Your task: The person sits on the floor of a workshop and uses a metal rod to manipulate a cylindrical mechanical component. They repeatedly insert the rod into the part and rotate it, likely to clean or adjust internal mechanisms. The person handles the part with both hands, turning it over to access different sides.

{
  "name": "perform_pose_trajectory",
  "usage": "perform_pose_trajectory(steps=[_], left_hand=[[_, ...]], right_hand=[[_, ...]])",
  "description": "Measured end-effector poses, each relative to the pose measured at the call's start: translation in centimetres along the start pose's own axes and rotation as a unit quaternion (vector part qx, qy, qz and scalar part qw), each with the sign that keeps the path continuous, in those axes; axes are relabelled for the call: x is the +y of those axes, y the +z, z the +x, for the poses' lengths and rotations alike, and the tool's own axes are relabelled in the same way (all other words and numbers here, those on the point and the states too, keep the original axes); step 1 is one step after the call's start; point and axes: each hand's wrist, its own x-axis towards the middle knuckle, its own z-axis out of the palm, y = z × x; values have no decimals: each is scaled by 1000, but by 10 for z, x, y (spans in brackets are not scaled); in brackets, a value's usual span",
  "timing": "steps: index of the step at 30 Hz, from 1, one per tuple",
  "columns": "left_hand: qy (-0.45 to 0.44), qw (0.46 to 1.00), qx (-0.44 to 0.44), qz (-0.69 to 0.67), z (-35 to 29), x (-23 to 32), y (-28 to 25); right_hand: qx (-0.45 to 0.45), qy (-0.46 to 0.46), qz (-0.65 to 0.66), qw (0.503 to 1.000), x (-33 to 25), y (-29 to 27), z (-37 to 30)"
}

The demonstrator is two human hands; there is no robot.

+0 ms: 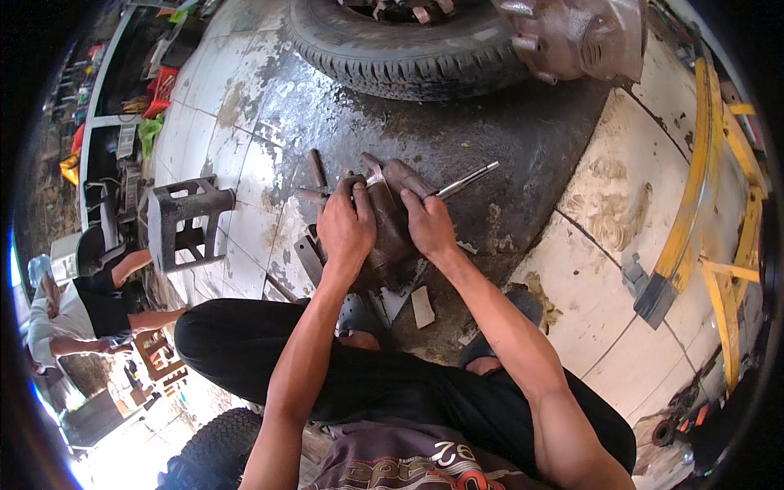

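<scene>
I squat over an oily patch of tiled floor. My left hand (346, 222) grips the left side of a greasy brown metal part (390, 214), fingers curled over its top. My right hand (426, 220) holds the part's right side, and a thin shiny metal rod (467, 180) sticks out up and to the right from between its fingers. The part stands on the floor in front of my feet. Two short dark metal pieces (315, 181) lie just left of it.
A large black tyre (400, 57) lies ahead, with a rusty hub assembly (580, 37) on its right. A dark plastic stool (186, 219) is at the left. A yellow metal frame (702, 204) runs along the right. Another person (73, 314) sits at far left.
</scene>
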Motion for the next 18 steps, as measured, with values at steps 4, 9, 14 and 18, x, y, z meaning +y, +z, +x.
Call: perform_pose_trajectory(steps=[4,9,14,18], left_hand=[[-14,999,16,33,-4,-4,-1],[-36,999,12,18,-4,-1,-1],[-53,998,8,34,-5,3,-6],[-45,999,-12,-2,-2,7,-6]], right_hand=[[22,-76,-111,991,-35,16,-17],[-82,9,-235,968,-36,16,1],[-109,10,-216,970,-59,2,-24],[-107,47,-240,964,-35,8,0]])
